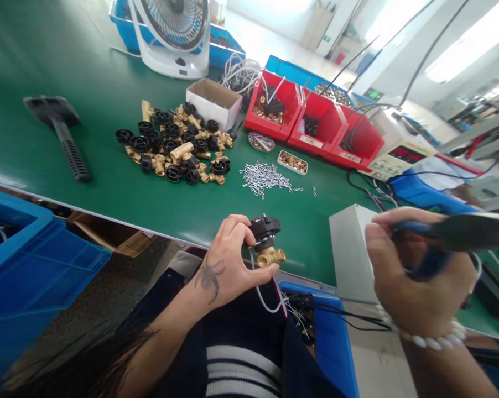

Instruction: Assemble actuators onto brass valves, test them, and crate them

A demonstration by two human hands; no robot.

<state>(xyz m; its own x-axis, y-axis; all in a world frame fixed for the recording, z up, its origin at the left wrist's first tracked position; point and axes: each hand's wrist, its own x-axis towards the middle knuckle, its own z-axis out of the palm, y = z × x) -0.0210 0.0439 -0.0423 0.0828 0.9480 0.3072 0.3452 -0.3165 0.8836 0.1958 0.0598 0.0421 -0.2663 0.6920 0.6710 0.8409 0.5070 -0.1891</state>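
Observation:
My left hand [228, 260] grips a brass valve fitting [270, 257] with a black plastic head [265, 228], held over the front edge of the green table. A white cable [268, 307] hangs from the fitting in a loop. Raised at the right, my right hand [419, 276] is closed around a blue-and-black hand tool [473, 232]. Motion blurs this tool; its two blue grips look like those of pliers. Beyond my left hand lies a heap of metal clips [264, 178], with single clips [315, 191] to its right.
Brass fittings with black caps [178, 143] are piled behind a black scraper-like tool [61, 130]'s right side. Red bins [311, 138], a small parts tray [292, 162], a white carton [216, 105] and a fan [175, 38] stand farther back. A grey box [351, 249] stands near my right hand.

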